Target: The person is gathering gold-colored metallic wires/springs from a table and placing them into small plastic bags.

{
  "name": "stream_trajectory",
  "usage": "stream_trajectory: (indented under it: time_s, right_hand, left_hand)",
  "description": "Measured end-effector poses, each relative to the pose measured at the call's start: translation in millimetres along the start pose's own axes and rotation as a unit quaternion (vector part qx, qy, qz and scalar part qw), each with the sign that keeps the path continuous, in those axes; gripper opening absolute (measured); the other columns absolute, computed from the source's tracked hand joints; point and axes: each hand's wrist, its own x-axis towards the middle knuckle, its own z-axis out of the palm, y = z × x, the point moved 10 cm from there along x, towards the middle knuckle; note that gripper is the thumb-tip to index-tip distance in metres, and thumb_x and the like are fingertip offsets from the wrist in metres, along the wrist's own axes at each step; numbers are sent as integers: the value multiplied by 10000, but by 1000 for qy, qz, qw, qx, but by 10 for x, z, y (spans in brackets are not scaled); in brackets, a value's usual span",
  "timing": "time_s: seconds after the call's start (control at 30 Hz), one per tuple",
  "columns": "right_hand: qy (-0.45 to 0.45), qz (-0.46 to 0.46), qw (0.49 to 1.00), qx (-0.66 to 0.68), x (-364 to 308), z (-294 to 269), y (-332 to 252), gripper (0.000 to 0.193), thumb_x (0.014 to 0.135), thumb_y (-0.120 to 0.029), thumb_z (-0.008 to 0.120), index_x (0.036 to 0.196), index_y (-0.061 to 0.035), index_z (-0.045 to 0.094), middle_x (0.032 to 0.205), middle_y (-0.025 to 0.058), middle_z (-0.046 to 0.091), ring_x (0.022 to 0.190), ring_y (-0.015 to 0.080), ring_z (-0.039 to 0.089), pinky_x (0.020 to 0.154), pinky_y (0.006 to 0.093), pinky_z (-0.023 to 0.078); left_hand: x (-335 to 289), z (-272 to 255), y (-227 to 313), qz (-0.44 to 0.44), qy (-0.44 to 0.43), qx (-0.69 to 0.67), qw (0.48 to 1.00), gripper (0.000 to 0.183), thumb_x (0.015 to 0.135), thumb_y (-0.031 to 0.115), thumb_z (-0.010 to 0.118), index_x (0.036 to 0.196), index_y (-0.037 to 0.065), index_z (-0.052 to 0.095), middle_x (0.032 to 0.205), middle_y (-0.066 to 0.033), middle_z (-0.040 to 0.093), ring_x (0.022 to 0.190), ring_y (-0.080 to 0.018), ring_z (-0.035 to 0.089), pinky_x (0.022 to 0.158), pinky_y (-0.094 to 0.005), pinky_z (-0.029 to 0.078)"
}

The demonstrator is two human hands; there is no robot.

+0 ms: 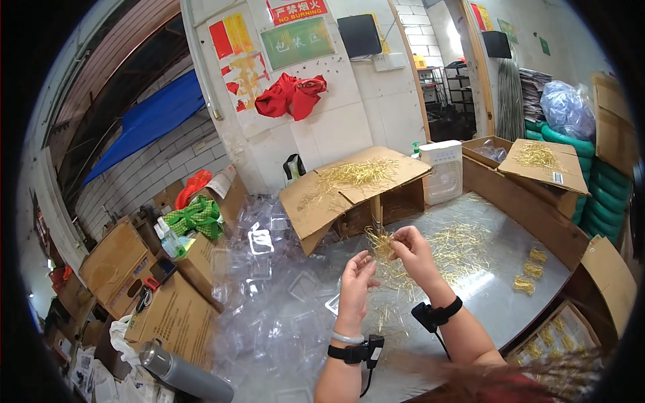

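My right hand (415, 254) pinches a bundle of thin gold-coloured pin-like pieces (380, 243), its fingers closed on the right side. My left hand (357, 277) is just left of and below the bundle, fingers apart and loosely bent, with nothing visible in it. Loose gold pieces (457, 245) lie scattered over the grey tabletop (463, 309) under and to the right of my hands. More of them form a pile (359, 173) on the cardboard box (396, 161) beyond my hands. Toward the right edge, small tied-looking gold bundles (533, 270) lie in a row.
Clear plastic boxes (269, 295) heap up left of my hands. A grey bottle (185, 373) and a cardboard carton (175, 319) stand further left. A white fan-like appliance (443, 172) is at the back. A box with gold bundles (557, 342) sits at the lower right.
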Motion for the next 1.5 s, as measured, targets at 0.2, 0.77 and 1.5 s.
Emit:
stream_trajectory:
  time_s: [0.2, 0.77, 1.5]
  right_hand:
    - [-183, -42, 977, -99, -178, 300, -319, 516, 879, -65, 689, 1347, 3, 480, 1277, 191, 598, 1133, 259, 616, 963, 353, 508]
    - [-43, 73, 953, -292, 91, -580, 317, 251, 852, -150, 748, 1023, 28, 702, 941, 152, 692, 779, 212, 684, 699, 318, 557]
    - [-102, 130, 986, -21, -9, -142, 258, 364, 925, -45, 675, 1280, 2, 608, 1106, 81, 679, 965, 119, 637, 843, 284, 544]
  left_hand:
    - [36, 34, -209, -29, -84, 39, 995, 271, 953, 117, 671, 1192, -2, 626, 1021, -42, 673, 873, -111, 633, 710, -264, 541]
    - [156, -18, -338, -35, 2, 15, 999, 374, 1016, 140, 549, 1375, 37, 527, 1335, -57, 535, 1203, -145, 493, 975, -344, 431]
    - [159, -203, -474, 0, 133, 11, 991, 307, 1041, 211, 545, 1313, 68, 545, 1163, -50, 640, 1002, -196, 647, 863, -377, 525]
